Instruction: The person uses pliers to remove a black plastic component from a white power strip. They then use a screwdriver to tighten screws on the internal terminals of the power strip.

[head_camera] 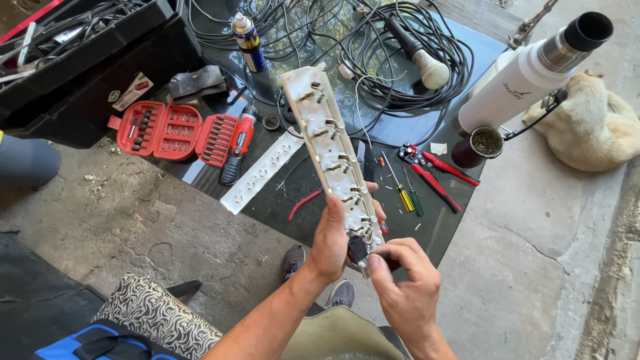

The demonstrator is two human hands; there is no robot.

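Head view: the left hand (331,241) is wrapped round the lower end of an opened white power strip (331,150), which runs up toward eleven o'clock over the dark glass tabletop (393,127). The right hand (405,280), at five o'clock of the strip, pinches a small black part (357,250) at its bottom end. The strip's lowest tip is hidden behind the fingers. Its white cover (261,172) lies at nine o'clock, beside a red bit set (175,131).

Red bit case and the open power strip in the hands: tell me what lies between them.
In the head view, between the red bit case and the open power strip lie a red-and-black screwdriver and the strip's white cover, on the dark glass.
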